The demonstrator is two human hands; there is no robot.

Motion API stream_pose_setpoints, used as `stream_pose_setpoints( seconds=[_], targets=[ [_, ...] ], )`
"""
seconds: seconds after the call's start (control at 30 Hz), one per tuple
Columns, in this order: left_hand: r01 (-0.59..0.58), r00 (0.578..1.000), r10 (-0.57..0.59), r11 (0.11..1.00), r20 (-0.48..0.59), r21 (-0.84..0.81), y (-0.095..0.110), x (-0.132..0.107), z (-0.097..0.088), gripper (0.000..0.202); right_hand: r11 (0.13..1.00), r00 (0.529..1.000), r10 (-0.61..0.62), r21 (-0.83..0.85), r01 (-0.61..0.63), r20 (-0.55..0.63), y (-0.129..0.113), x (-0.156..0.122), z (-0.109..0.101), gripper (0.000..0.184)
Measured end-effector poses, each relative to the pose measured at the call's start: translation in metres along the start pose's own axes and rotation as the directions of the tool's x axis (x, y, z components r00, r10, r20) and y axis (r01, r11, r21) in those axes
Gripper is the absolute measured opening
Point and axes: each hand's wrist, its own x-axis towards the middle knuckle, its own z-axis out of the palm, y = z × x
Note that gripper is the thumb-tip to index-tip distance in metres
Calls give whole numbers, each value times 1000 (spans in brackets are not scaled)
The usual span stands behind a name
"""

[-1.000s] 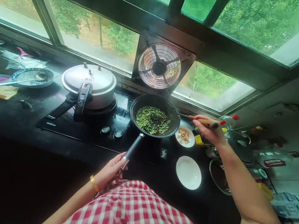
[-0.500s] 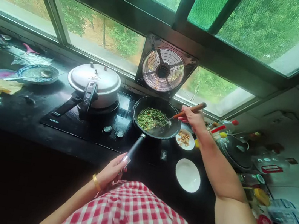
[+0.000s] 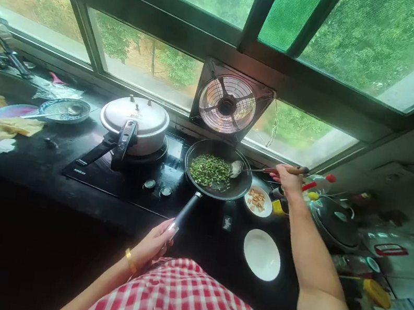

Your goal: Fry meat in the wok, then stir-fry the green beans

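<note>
My left hand (image 3: 156, 239) is wrapped round the dark handle of a frying pan (image 3: 238, 192) on the stove. Chopped green vegetables (image 3: 210, 170) lie in the pan, mostly to its left side. In my right hand (image 3: 288, 179) is the wooden handle of a spatula (image 3: 236, 169). Its metal head rests at the right edge of the greens, inside the pan. Just right of the pan, below my right wrist, is a small white plate (image 3: 268, 205) with light brown pieces on it. A bare white dish (image 3: 262, 254) lies nearer to me.
A silver pressure cooker (image 3: 136, 116) occupies the left burner of the black cooktop (image 3: 129, 195). An exhaust fan (image 3: 226, 104) is set in the window behind the pan. Far left are a sink (image 3: 12, 83), a patterned bowl (image 3: 66, 109) and cloths (image 3: 8, 128). Jars and a black lid (image 3: 333, 221) crowd the right.
My right hand has moved right, drawing the spatula toward the pan's right side and holding it flatter. The greens have spread out. My left hand keeps its hold; the view has shifted slightly.
</note>
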Motion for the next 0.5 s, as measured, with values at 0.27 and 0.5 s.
stream_pose_setpoints(
  seconds=[0.27,0.5],
  targets=[
    [-6,998,6,1000,-67,-2,7,-5,6,69,993,906,-75,118,28,416,25,-16,40,17],
    [11,997,-10,1000,-73,13,3,-1,3,69,740,419,-375,-5,673,827,-16,-98,9,19]
  ],
)
